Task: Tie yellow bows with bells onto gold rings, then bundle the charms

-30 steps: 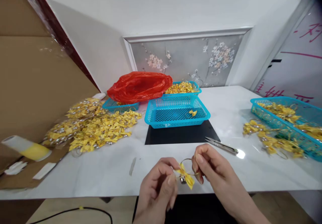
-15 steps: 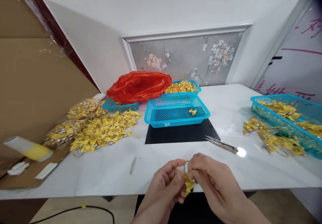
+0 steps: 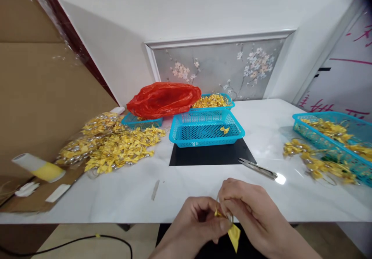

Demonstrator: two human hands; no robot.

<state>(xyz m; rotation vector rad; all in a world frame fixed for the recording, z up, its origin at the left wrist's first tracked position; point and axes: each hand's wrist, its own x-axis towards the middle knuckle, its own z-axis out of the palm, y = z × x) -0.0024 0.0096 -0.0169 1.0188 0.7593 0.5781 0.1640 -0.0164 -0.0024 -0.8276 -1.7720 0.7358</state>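
Note:
At the table's front edge, my left hand [image 3: 200,222] pinches a small yellow ribbon bow [image 3: 234,236] between thumb and fingers, and one pointed tail of it hangs down below the thumb. My right hand [image 3: 247,208] is closed against the same piece, its fingertips at a thin elastic-looking loop [image 3: 217,199] that rises between the two hands. Fingers hide most of the bow's middle. Beyond the hands, a blue basket [image 3: 207,140] holds a single yellow bow [image 3: 224,130]. Metal thread snips [image 3: 258,168] lie to its right, partly on a black mat [image 3: 209,158].
Yellow bows with silvery beads [image 3: 122,150] are heaped at the left beside a cardboard box [image 3: 35,96]. A red plastic bag [image 3: 162,100] covers part of another basket. More bows lie beside the right-hand basket [image 3: 319,131]. A yellow-white tube [image 3: 37,168] rests far left.
My left thumb has moved right and over the bow, whose yellow tail now points down to the right. Both hands have shifted slightly. The camera view has turned a little left.

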